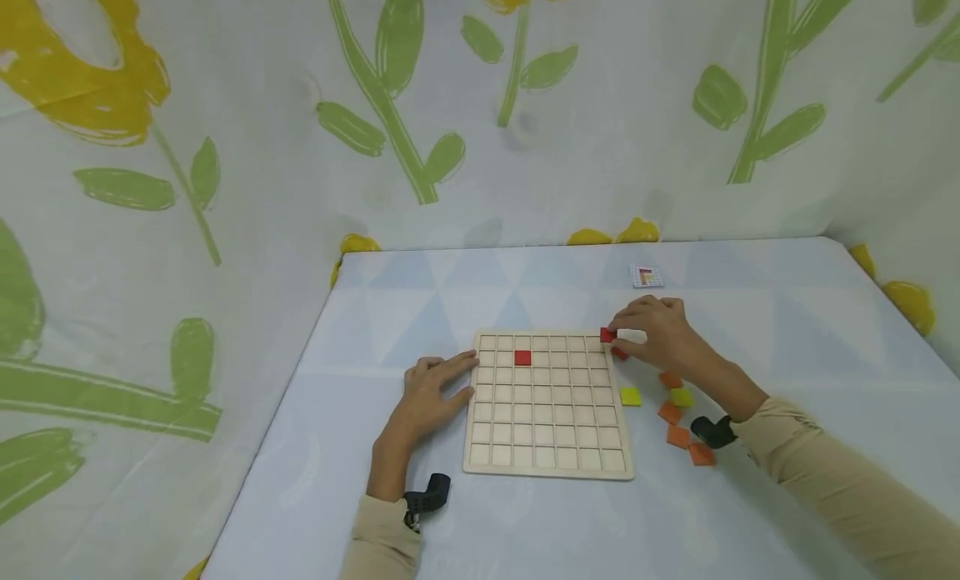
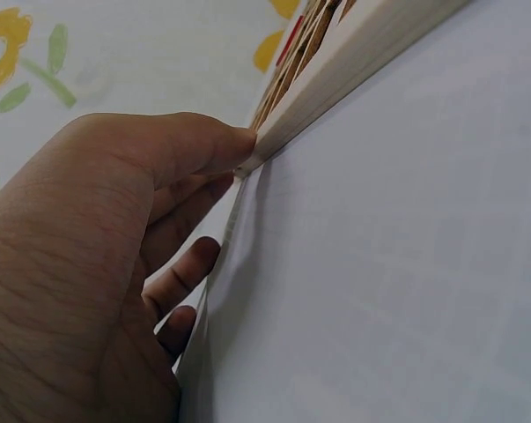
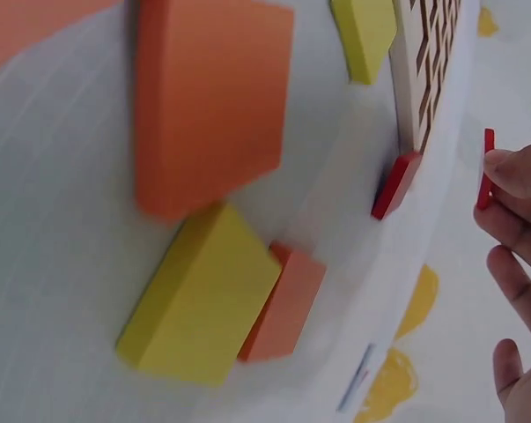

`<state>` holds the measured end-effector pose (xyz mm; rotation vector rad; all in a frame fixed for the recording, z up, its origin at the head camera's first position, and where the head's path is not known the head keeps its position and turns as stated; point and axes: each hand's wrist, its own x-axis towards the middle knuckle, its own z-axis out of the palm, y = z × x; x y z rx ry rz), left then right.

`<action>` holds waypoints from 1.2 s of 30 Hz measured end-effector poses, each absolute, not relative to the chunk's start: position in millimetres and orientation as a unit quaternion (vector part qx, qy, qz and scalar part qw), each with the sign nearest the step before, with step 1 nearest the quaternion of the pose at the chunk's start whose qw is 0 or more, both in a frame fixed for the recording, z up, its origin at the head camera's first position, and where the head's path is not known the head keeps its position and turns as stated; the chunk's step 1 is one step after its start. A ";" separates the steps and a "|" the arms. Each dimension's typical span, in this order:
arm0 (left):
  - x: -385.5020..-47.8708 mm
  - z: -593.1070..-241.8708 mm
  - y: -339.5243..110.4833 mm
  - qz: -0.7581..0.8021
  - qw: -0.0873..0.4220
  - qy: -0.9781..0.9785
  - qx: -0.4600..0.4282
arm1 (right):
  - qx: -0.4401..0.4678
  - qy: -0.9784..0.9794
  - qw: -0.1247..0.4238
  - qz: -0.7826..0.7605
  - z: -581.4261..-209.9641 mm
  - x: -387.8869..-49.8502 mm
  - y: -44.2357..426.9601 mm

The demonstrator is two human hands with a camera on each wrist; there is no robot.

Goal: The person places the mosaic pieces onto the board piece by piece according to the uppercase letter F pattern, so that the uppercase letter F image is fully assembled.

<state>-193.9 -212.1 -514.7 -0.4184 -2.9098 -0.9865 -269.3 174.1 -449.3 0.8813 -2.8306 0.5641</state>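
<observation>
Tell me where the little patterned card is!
In the head view, the little patterned card lies right of centre near the far edge of the table, just beyond the right hand.

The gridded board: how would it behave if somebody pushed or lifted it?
The gridded board should probably stay stiff, judging by its straight edges and wood-like look. Lying flat and broad, it would likely slide rather than tip or roll if pushed sideways. Lifted at a slant, it might drop the red tile sitting in one of its squares.
</observation>
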 end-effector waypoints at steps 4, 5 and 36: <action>-193.4 -515.5 -213.2 -0.314 0.018 -0.940 -0.132 | 0.321 -0.925 0.077 0.189 -453.5 -266.9 162.8; -193.7 -515.9 -213.1 -0.313 0.016 -0.941 -0.131 | 0.327 -0.922 0.080 0.189 -454.0 -266.4 160.0; -194.8 -515.4 -212.9 -0.324 0.013 -0.936 -0.135 | 0.392 -0.894 0.074 0.205 -467.4 -265.7 93.9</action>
